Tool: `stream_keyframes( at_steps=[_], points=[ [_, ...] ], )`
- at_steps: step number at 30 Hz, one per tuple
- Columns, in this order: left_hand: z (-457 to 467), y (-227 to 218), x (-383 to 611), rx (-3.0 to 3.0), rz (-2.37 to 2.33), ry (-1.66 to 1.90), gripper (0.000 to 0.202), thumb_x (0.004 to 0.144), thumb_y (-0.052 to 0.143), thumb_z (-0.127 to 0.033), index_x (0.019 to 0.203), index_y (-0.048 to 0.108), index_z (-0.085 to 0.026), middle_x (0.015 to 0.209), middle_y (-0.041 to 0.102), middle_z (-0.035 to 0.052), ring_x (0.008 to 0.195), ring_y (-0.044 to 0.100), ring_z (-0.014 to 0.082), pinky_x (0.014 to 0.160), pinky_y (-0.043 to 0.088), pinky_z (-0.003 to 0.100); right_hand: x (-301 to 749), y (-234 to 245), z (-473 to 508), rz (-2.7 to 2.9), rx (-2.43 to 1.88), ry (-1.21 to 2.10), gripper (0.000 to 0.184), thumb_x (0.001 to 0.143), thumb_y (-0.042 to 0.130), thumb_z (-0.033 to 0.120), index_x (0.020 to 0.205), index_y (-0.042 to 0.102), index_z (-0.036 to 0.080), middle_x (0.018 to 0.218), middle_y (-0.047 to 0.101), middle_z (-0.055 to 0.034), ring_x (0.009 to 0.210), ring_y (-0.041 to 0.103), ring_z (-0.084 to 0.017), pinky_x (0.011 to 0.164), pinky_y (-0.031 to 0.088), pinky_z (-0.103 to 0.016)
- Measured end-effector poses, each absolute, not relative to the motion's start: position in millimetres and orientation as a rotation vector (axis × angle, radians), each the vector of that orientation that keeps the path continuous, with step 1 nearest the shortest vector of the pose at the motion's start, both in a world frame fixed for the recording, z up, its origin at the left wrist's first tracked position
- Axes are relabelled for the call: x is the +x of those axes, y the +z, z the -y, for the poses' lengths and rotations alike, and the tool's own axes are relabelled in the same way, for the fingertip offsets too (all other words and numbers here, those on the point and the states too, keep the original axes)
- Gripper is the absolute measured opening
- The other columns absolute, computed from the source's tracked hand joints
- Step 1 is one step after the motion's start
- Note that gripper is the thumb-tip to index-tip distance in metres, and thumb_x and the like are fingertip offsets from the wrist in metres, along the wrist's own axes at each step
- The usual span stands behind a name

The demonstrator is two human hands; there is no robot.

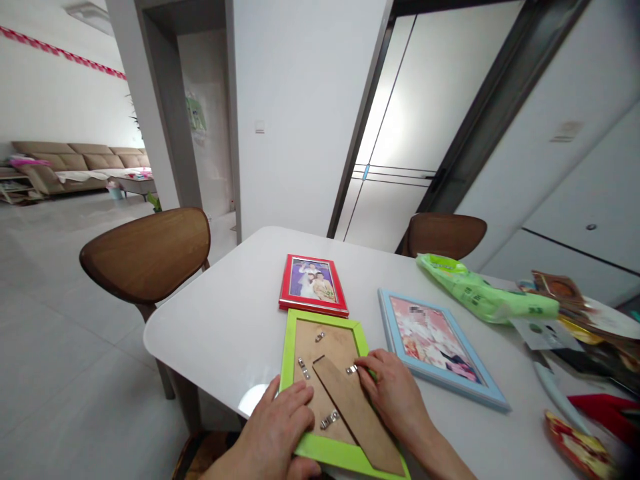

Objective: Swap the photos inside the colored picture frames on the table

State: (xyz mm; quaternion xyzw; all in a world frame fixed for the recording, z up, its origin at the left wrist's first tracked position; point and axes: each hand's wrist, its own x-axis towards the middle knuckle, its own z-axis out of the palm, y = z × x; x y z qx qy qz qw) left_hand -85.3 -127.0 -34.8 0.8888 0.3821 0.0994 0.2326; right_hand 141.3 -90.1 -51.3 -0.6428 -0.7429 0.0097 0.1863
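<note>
Head view: lime-green photo frame [333,347] back up on the white table [225,300]; left hand [280,427] laid loosely over its left rim, not clenched; right hand [393,393] curled, fingertips at a metal turn clip [351,369], pinching or pushing, can't tell from here; best, I'd judge: steady rim, light fingertip pressure, clip unbent

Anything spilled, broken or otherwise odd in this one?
No spill shows, and the green frame looks intact where visible. One oddity: a grey patch on the photo in the blue frame, blocky and pixelated while the rest looks smooth.
</note>
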Motion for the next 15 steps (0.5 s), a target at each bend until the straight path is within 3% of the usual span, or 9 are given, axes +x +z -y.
stream_keyframes(
  at_steps=[10, 15],
  points=[
    [128.3, -39.8, -83.4, 2.413, -1.096, 0.347, 0.032, 0.064, 0.067, -0.034, 0.088, 0.053, -0.020, 0.126, 0.043, 0.0089, 0.118, 0.035, 0.0203, 0.100, 0.015, 0.043, 151.0, -55.5, 90.4, 2.159, -1.683, 0.105, 0.020, 0.074, 0.042, 0.020, 0.069, 0.060, 0.017, 0.080, 0.053, -0.0065, 0.077, 0.048, -0.018, 0.071, 0.039, -0.031],
    [128.3, -45.1, -85.0, 2.441, -1.071, 0.389, 0.034, 0.063, 0.068, -0.034, 0.090, 0.052, -0.019, 0.125, 0.044, 0.0078, 0.117, 0.035, 0.0188, 0.101, 0.016, 0.040, 140.6, -45.9, 101.4, 2.166, -1.584, 0.084, 0.020, 0.074, 0.044, 0.023, 0.083, 0.061, 0.017, 0.091, 0.055, -0.0088, 0.086, 0.048, -0.020, 0.076, 0.038, -0.035]
  ],
)
